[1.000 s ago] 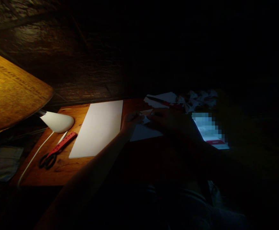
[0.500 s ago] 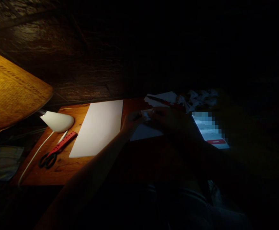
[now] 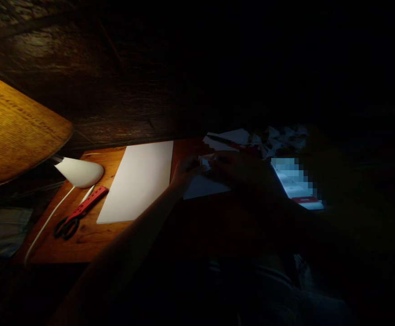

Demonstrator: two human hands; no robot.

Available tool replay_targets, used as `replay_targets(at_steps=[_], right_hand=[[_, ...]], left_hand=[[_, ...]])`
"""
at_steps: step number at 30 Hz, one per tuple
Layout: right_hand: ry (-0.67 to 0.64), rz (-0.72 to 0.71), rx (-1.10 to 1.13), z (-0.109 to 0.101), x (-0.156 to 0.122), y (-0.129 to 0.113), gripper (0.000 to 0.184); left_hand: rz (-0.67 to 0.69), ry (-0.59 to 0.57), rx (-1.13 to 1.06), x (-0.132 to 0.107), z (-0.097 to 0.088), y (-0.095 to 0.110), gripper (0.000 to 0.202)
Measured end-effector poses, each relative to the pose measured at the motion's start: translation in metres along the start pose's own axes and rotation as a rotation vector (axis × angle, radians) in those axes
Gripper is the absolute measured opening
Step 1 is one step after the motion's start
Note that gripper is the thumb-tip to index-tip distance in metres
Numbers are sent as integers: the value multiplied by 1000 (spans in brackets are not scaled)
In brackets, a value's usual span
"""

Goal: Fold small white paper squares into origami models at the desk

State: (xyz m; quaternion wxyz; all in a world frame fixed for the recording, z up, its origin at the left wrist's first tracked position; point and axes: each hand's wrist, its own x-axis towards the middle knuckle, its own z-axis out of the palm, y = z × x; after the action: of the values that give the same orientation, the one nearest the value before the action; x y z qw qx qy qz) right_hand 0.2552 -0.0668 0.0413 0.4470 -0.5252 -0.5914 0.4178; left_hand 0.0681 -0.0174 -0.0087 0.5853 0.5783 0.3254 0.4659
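In the dim middle of the table, my left hand (image 3: 186,168) is closed on the left side of a small piece of folded paper (image 3: 204,162). My right hand (image 3: 229,166) grips the same piece from the right, its fingers mostly lost in shadow. Under both hands lies a white sheet of paper (image 3: 204,184). Just beyond them is a torn-edged paper (image 3: 233,136) with a dark, narrow blade-like object (image 3: 222,139) across it. Several folded paper shapes (image 3: 278,138) are heaped at the back right.
A stack of white paper (image 3: 143,181) lies left of my hands. Farther left are red-sheathed scissors (image 3: 85,208) with black handles and a lamp (image 3: 82,172) with a yellow shade and white cord. A lit phone or tablet screen (image 3: 295,185) glows on the right. A dark wall rises behind.
The view has shifted very slightly. Both hands stay on the small paper, with only slight finger movement.
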Motion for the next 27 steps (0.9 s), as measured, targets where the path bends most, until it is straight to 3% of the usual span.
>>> replay_targets(at_steps=[4,9,15,27], right_hand=[[5,51,115,2,2,5,28],[17,-3,-2,-2,2,1,26],[8,-20,-44,-1,5,7,31],[10,-19,88,4,4,15,26]], left_hand=[[-7,12,46,-1,0,1,29],[-14,8,139,-2,0,1,33],[-23,-8,109,0,0,0,37],[53,24,81,2,-3,-4,35]])
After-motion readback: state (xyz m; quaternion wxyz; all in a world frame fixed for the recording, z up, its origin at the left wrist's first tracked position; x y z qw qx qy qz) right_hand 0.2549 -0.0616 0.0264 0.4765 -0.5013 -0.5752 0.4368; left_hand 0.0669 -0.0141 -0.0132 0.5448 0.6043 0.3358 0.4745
